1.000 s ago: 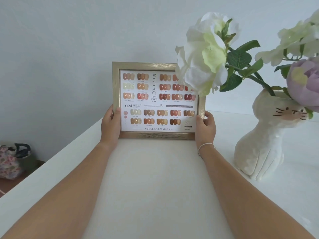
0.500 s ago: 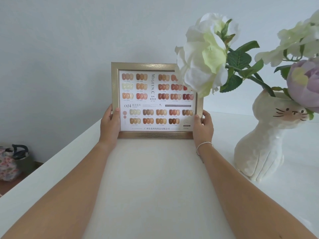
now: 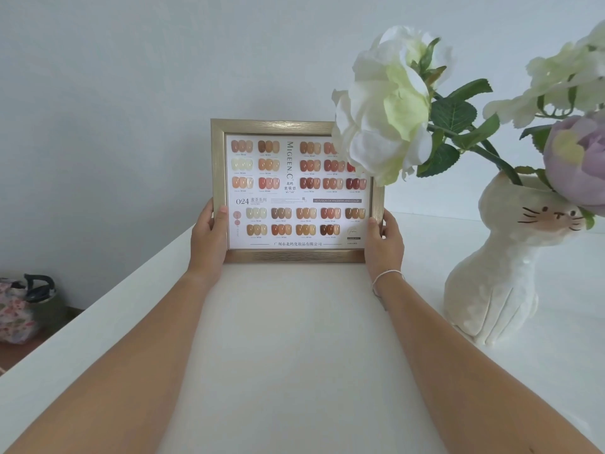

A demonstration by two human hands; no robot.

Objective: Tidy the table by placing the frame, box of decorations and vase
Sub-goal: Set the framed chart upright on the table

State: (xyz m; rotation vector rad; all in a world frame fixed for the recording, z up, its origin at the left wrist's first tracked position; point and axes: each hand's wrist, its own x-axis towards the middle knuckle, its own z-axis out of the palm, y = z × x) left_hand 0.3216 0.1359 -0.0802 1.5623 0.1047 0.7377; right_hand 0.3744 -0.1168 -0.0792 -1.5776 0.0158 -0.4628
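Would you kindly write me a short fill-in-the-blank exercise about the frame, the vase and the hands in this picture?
1. The frame is held upright by ____ hands.
2. The vase is shaped like a ____.
3. A thin bracelet sits on the ____ wrist.
4. The white flower hides the frame's upper ____ corner.

Missing words: two; cat; right; right

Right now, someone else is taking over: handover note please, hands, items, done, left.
Left hand: shut on the frame's left edge.
Right hand: shut on its right edge.
Frame: upright, facing the camera, at the far side of the white table; whether its bottom edge touches the table is unclear.
Cat vase: standing on the table to the right, flowers in it.
Box of decorations: not in view.
Done: vase looks placed.
Left: release the frame, place the box.
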